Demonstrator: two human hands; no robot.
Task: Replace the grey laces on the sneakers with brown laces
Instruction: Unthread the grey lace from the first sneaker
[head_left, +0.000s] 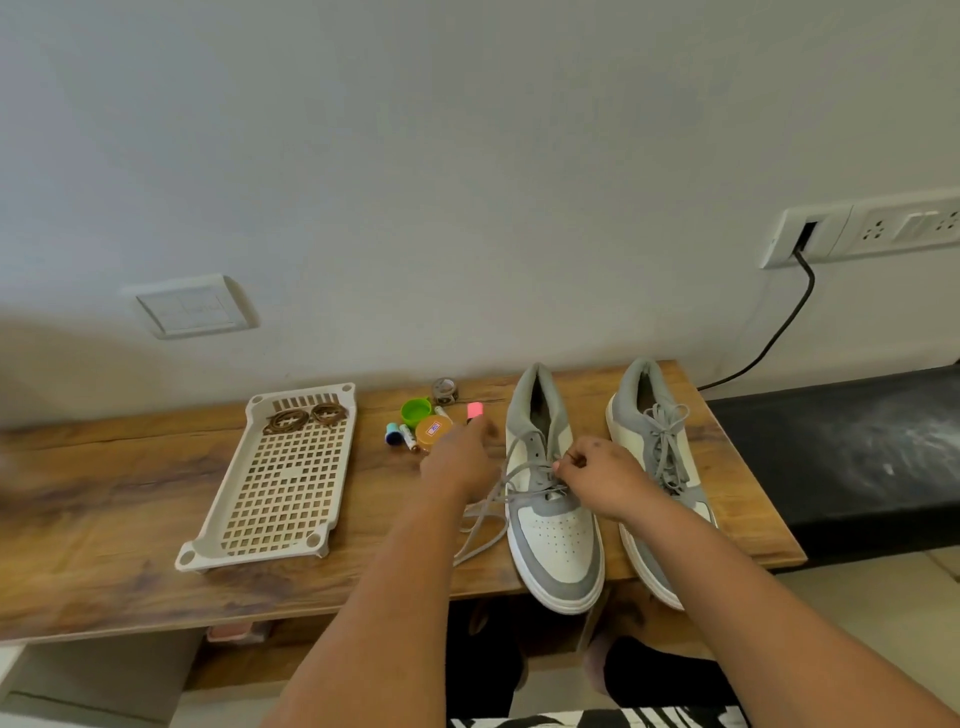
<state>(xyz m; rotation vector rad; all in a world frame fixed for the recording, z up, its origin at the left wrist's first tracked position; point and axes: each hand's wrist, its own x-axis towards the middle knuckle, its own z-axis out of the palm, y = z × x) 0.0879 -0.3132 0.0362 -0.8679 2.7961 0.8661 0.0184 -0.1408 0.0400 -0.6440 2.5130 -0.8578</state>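
Two grey-and-white sneakers stand on the wooden table, toes toward me. The left sneaker (553, 525) has its grey lace (485, 519) partly undone, with loose ends trailing off to its left. My right hand (597, 475) pinches that lace over the upper eyelets. Beside the shoe's left side my left hand (460, 462) hovers, blurred, and its grip is unclear. The right sneaker (655, 467) is still fully laced in grey. Two coiled brown laces (306, 417) lie at the far end of a white perforated tray (270, 519).
Small items sit behind my left hand: a green cap (415, 410), an orange lid (434, 431), a pink piece (475, 411), batteries (408, 436) and a tape roll (444, 391). A black cable (779, 332) runs from a wall socket. A black bench (852, 457) adjoins the table on the right.
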